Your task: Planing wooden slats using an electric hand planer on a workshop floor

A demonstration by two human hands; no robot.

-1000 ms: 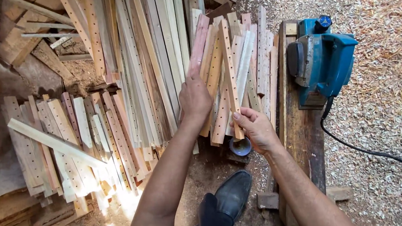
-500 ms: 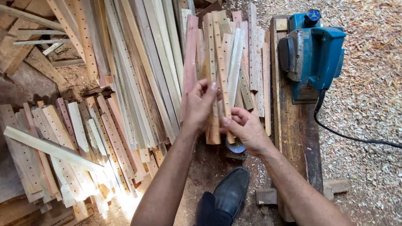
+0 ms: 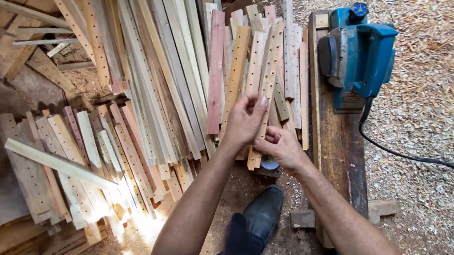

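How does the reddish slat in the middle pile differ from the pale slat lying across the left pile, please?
The reddish slat is pinkish-red; the pale slat is light yellow. The reddish slat runs with its pile, away from the person; the pale slat lies diagonally across its own. Both are long, thin wood strips.

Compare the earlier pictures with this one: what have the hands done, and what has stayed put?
The left hand has drawn back from the slat pile toward the right hand; both now meet at a drilled slat. The blue power planer stays on its plank.
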